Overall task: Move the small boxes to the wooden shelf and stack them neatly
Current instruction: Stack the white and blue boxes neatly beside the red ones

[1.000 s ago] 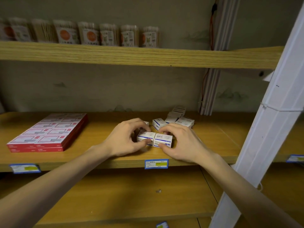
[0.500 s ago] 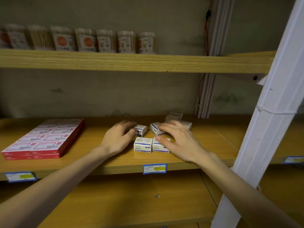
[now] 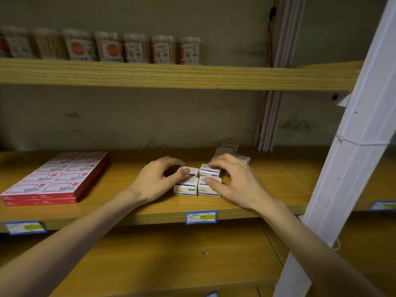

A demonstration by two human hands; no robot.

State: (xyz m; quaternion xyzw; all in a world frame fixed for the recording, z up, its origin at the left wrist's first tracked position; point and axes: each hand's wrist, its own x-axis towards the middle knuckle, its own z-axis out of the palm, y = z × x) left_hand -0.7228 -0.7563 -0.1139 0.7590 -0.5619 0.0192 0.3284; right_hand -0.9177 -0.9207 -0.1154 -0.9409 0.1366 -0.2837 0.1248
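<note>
My left hand (image 3: pixel 157 181): fingers curled over the upper left small box (image 3: pixel 190 170), thumb on its near face, gripping it.
My right hand (image 3: pixel 232 183): fingers curled over the upper right small box (image 3: pixel 209 170), thumb pressed to the lower right box (image 3: pixel 209 188) beneath it.
Small boxes: four white ones with blue bands, two on two, side by side near the front edge of the wooden shelf (image 3: pixel 267 189); the lower left box (image 3: pixel 185 187) sits under my left thumb.
Readable print: the right-hand boxes carry "回形针"; the smaller lines are too fine to read.
Loose boxes (image 3: pixel 229 150): a few more of the same kind lie farther back, just beyond my right fingers.
Red packs (image 3: pixel 57 179): a flat block at the left of the same shelf, lettering too small to read.
Price tag (image 3: pixel 201 216): blue-edged with a yellow patch, on the shelf's front edge below the boxes; writing illegible.
Upper shelf (image 3: pixel 171 76): a row of cotton swab packs (image 3: pixel 137 49) with orange labels, blurred.
</note>
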